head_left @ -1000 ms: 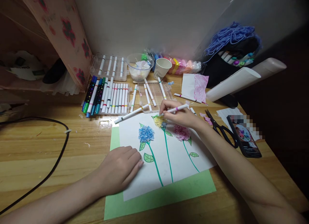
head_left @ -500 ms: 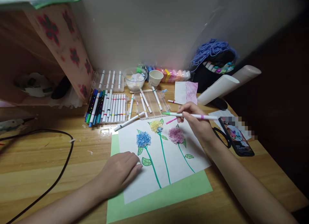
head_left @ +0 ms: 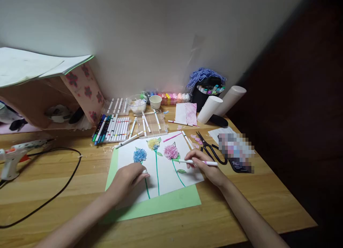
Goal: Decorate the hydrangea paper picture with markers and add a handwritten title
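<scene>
In my right hand is a white marker with a purple band, gripped near its green tip. The tip meets a green leaf below the pink flower head on the white drawing paper. My left hand rests on the paper's left part with curled fingers. A small white thing shows between its thumb and fingers; its kind is unclear. Crumbly blue and yellow flower heads stand on drawn green stems. Green paper lies beneath the drawing.
Scissors and a phone lie to the right. Capped markers, a clear tray, a paper cup and a plastic bowl stand behind the drawing. A glue gun with a black cord lies left.
My right hand has brought the marker's tip from above the paper down to the leaf by the pink flower. The view has shifted, showing the scissors and glue gun more fully.
</scene>
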The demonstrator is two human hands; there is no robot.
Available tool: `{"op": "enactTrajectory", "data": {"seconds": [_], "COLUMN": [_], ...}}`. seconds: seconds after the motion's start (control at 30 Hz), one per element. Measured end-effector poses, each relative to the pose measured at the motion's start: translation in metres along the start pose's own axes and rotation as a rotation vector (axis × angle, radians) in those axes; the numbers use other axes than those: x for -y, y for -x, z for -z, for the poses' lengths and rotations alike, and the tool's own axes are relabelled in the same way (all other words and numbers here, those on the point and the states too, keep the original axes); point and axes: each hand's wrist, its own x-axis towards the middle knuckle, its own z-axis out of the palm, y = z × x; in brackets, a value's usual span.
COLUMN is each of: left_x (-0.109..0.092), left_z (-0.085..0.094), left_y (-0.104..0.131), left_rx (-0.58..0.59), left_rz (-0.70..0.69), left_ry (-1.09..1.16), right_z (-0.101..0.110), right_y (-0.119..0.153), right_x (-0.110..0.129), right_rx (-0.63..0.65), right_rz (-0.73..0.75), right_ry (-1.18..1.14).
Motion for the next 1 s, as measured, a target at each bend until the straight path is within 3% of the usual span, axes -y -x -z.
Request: {"op": "enactTrajectory", "data": {"seconds": [0.13, 0.27, 0.5, 0.77, 0.9, 1.0], "left_x": [-0.033, -0.046, -0.041, -0.034, -0.03, -0.028], "left_z": [-0.03, -0.047, -0.054, -0.055, -0.052, -0.053], "left_y": [-0.005, -0.009, -0.014, -0.023, -0.027, -0.028], "left_rx": [0.058, 0.103, 0.135, 0.115, 0.088, 0.091], "left_rz": [0.071, 0.074, 0.116, -0.066, -0.128, -0.156], "left_ry": [-0.015, -0.037, -0.067, 0.037, 0.185, 0.233], "right_z": [0.008, 0.016, 0.018, 0.019, 0.019, 0.02], "right_y": [-0.017, -0.039, -0.047, -0.043, -0.043, -0.043], "right_x": [-0.01, -0.023, -0.035, -0.035, -0.037, -0.036], "right_rx": [-0.128, -0.191, -0.216, -0.144, -0.213, -0.173], "right_rz": [0.011, -0.011, -0.013, -0.037, -0.04, -0.03], "right_ry": [0.124, 0.07, 0.057, 0.235, 0.284, 0.322]}}
